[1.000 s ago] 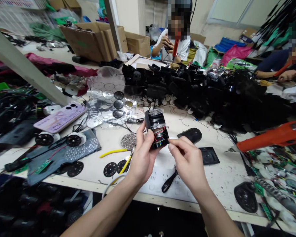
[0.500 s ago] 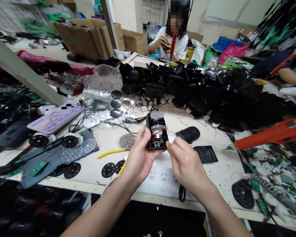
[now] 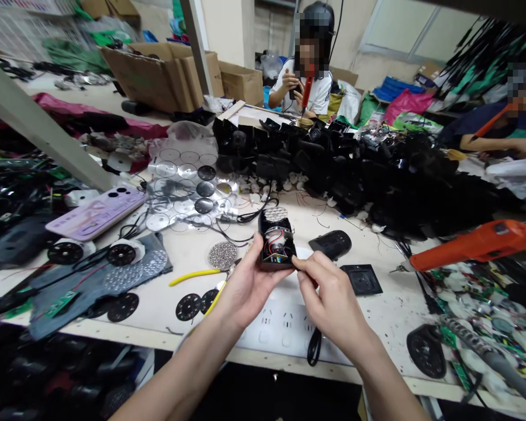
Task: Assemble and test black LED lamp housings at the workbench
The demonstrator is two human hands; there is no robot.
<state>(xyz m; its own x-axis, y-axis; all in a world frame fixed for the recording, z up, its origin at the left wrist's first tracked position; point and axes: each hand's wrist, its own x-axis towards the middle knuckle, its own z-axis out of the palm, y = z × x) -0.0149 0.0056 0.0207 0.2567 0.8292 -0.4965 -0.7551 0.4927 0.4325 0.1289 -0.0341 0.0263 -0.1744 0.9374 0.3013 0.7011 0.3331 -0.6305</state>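
My left hand (image 3: 248, 286) is wrapped round an opened black plastic housing (image 3: 265, 262), thumb along its left side and fingers beneath. Inside the housing sit a silvery motor (image 3: 277, 241), red wires and a small board at the near end. A patterned silvery piece (image 3: 276, 215) shows at its far end. My right hand (image 3: 328, 292) is closed in a pinch at the housing's near right corner; whatever lies between those fingertips is hidden. Just beyond the right hand rest a rounded black cover (image 3: 331, 244) and a square black frame (image 3: 362, 279).
A white power strip (image 3: 276, 327) lies under my hands. Yellow-handled pliers (image 3: 197, 273) and a dish of small metal parts (image 3: 222, 255) are at left, an orange electric screwdriver (image 3: 469, 248) at right. Black casings (image 3: 333, 158) are heaped behind. A person (image 3: 307, 88) sits opposite.
The view has shifted slightly. The housing tips a little in my left hand, and my right hand stays pinched at its corner. The person opposite has moved their hands.
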